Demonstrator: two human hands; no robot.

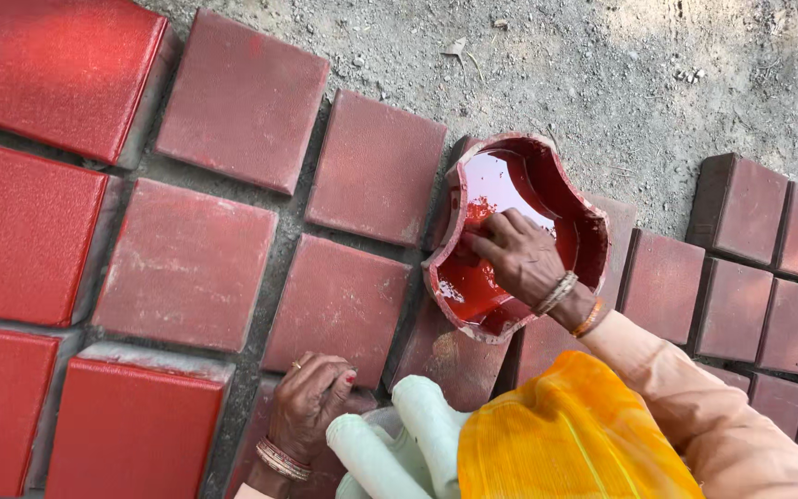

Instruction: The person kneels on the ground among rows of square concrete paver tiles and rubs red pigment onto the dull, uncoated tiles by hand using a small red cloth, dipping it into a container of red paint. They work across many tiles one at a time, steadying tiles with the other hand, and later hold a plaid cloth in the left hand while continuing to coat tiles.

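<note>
The right hand reaches down inside a wavy-edged red mould, its fingers curled and pressed against the glossy red inner face near the left wall. It grips nothing that I can make out; it is a loosely bent hand rubbing or pressing on the surface. The mould sits tilted on top of the dull red square paving tiles, just beside the edge where the tiles give way to bare grey ground. The left hand rests lower down, knuckles up and fingers folded under, lying on a tile at the bottom of the view; whether it holds anything I cannot tell. Bangles circle both wrists. A yellow cloth and pale green fabric fill the space between the arms. Brighter red tiles lie off to the left, spaced apart on the ground.
</note>
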